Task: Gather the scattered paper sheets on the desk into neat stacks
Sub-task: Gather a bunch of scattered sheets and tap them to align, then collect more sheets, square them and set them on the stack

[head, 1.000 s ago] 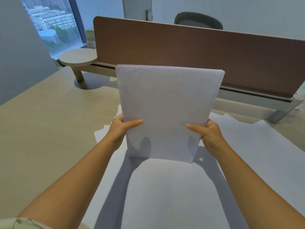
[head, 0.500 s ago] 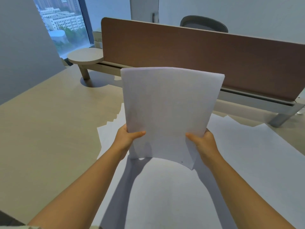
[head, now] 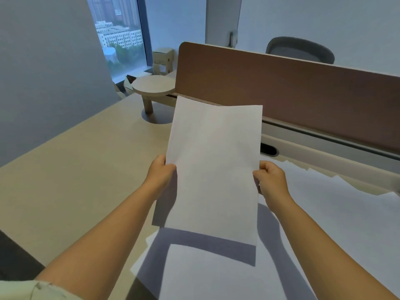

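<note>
Brown divider panel (head: 303,94) runs along the desk's far edge. Small round wooden stand (head: 153,85) at its left end. Grey chair back (head: 299,50) behind the panel. Beige box (head: 162,61) near window (head: 119,33); buildings outside.

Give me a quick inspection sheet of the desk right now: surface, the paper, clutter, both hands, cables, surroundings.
Surface: light wood desk, bare on the left side, paper over the right.
Job's things: held paper stack, lifted above the desk, edges roughly even; loose sheets overlap untidily beneath and to the right.
Clutter: small round riser shelf by the window; boxes behind it.
Grips: left hand pinches the stack's left edge; right hand pinches its right edge.
Cables: nothing seen; a cable slot sits open at the desk's back.
Surroundings: brown divider panel, chair back behind it, window at far left.
</note>
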